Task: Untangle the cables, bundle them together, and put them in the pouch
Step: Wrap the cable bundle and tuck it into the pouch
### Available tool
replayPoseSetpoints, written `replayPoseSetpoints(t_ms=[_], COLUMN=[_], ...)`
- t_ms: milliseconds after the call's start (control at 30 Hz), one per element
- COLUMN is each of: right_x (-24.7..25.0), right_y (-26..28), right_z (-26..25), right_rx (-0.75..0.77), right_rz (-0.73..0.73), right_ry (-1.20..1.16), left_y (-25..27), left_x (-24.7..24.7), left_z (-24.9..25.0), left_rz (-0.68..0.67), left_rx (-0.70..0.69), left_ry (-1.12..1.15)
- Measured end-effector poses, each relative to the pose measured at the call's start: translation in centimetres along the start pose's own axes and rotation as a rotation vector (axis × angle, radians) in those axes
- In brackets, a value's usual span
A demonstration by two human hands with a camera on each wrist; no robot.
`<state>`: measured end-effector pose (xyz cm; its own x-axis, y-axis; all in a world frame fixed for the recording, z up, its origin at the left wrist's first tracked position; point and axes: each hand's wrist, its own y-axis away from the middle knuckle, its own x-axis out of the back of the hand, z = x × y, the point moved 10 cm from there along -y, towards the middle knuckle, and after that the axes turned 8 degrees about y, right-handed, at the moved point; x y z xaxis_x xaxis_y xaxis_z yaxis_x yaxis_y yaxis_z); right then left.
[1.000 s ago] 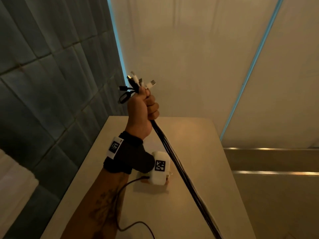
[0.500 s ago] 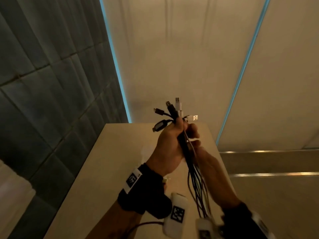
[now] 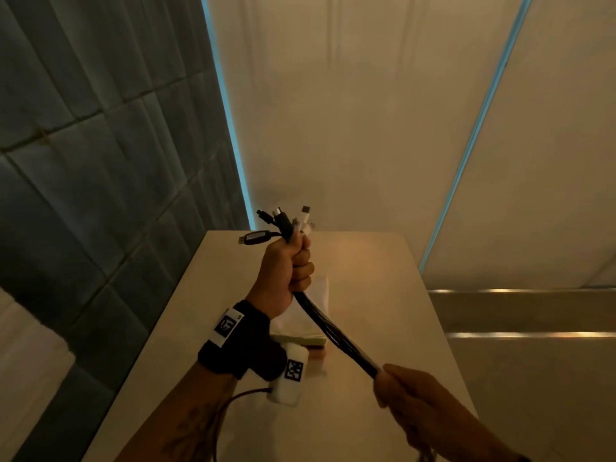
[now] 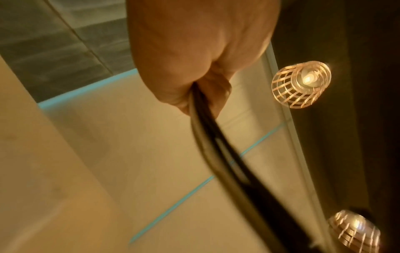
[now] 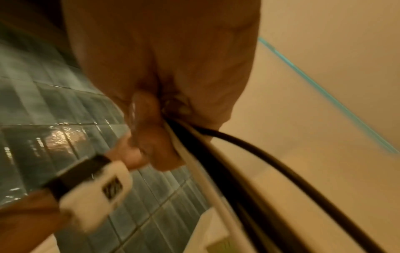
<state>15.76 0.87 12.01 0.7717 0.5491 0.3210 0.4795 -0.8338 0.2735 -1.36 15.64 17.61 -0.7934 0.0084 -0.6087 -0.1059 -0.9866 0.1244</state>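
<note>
A bundle of black and white cables (image 3: 333, 331) runs taut from upper left to lower right above the table. My left hand (image 3: 295, 261) grips it in a fist just under the plugs (image 3: 286, 223), which fan out above the fist. Lower right, my right hand (image 3: 395, 385) is curled round the same bundle. The left wrist view shows the left hand (image 4: 194, 68) with the cables (image 4: 218, 147) leaving the fist. In the blurred right wrist view, the right hand (image 5: 164, 82) holds the cables (image 5: 218, 164). A pale pouch (image 3: 315, 301) lies on the table under the bundle, partly hidden.
The beige table (image 3: 383, 295) is narrow, with a dark tiled wall (image 3: 100, 195) along its left side and a pale wall behind it. Its right edge drops off to a floor with metal strips (image 3: 533, 335). A thin dark wire (image 3: 233, 398) trails from my left wrist camera.
My right hand has slid down the bundle from just under the left hand to the lower right, pulling the cables straight. The left hand keeps its grip near the plugs.
</note>
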Motion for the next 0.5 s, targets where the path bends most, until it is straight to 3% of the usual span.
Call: replayPoseSetpoints(t_ms=[100,233,367,500], right_x=[3.6,8.7,11.2,10.8], right_y=[1.4,0.8,-2.9,-5.7], right_z=[-4.5,-11.6,-14.0,-14.2], right_rx=[0.142,0.371,0.404,0.399], right_rz=[0.051,0.279,0.377,0.362], right_ry=[0.283,0.479,0.563,0.641], left_y=[1.0,4.0,6.5,7.2], left_x=[0.8,-1.3,-4.4,-5.2], left_z=[-1.2,-3.4,-4.9,-5.1], left_rz=[-0.024,-0.178,-0.359,-0.407], left_rx=[0.011,0.081,0.136,0.167], left_ry=[-0.144,-0.301,-0.357,-0.503])
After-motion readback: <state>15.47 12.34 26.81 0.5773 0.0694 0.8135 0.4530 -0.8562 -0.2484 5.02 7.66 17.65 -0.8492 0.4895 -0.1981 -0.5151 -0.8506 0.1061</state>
